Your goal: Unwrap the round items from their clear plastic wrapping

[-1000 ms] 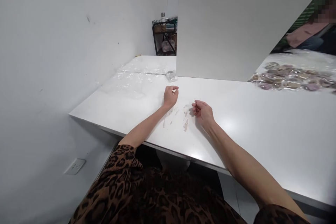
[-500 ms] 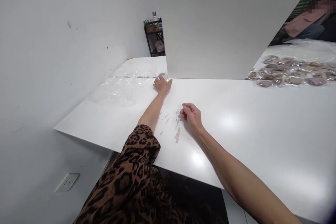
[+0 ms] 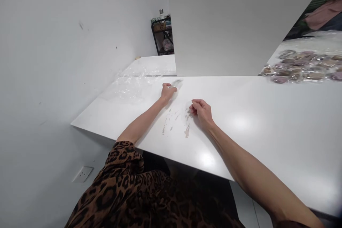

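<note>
My left hand [image 3: 168, 92] is over the white table, its fingers and thumb curled round a thin see-through plastic piece [image 3: 178, 82], which looks like a small clear bag and is partly blurred. Closer to me and to the right, my right hand [image 3: 202, 111] has its thumb and fingertips pressed together. Whatever they may pinch is too thin or clear to make out. Greyish-brown worn marks [image 3: 187, 130] show on the tabletop just below and between both hands. Left of my left hand lies a spread of clear plastic bags [image 3: 130, 87].
A tall pale panel [image 3: 219, 25] rises along the table's [image 3: 256, 103] back edge. Clear packets with brown and purplish pieces [image 3: 304, 67] lie at the right. A white wall [image 3: 53, 42] bounds the left, and a dark shelf [image 3: 160, 35] stands behind. A person's pink clothing [image 3: 324, 14] shows far right.
My left hand has come back toward me from near the panel's lower corner and now has a clear plastic piece in it. The right hand keeps its pinch, nearly still. The view has shifted slightly.
</note>
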The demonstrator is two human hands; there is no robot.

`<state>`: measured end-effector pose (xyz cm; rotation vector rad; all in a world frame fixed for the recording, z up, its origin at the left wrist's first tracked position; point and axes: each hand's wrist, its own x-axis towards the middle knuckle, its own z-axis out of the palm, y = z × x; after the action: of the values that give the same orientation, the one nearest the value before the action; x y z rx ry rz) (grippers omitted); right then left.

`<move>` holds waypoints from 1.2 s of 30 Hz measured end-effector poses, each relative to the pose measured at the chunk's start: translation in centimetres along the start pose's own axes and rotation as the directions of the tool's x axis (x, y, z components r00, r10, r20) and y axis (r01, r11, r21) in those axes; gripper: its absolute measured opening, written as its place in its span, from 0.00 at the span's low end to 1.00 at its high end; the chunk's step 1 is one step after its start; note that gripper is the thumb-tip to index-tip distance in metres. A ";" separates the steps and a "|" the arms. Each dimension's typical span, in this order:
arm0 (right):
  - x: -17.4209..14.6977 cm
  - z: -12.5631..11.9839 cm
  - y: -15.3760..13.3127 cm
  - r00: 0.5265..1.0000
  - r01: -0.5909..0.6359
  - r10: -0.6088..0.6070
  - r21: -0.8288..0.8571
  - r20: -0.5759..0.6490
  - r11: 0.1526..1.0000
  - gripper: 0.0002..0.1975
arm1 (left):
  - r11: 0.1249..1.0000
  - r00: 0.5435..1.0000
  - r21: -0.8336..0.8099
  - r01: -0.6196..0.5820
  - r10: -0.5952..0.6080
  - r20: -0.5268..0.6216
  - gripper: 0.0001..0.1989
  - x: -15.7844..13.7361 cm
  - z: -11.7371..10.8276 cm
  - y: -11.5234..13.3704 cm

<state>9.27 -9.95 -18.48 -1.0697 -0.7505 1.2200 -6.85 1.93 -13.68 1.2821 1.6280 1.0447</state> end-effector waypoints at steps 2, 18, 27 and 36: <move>0.1 0.1 -0.1 1.000 -0.007 0.008 0.041 -0.014 0.999 0.21 | 0.984 0.994 -0.178 0.012 0.007 0.105 0.22 -3.4 -0.7 -0.3; -0.4 -1.1 -3.5 0.978 0.209 -0.206 0.085 -0.043 0.974 0.32 | 0.747 0.742 -0.558 0.361 0.132 0.657 0.21 -11.5 2.1 -0.5; -0.6 -1.5 -4.4 0.987 0.156 -0.159 0.139 0.015 0.978 0.29 | 0.505 0.797 -0.694 0.513 0.020 0.603 0.05 -10.3 1.3 -0.9; -0.3 -2.7 -4.9 0.991 0.110 -0.118 0.119 0.066 0.987 0.23 | 0.435 0.805 -0.725 0.534 -0.002 0.593 0.05 -11.3 0.7 -0.4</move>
<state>13.38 -10.90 -14.79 -0.8796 -0.7776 1.1946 -4.45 -9.12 -13.21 0.4437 0.6157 0.9745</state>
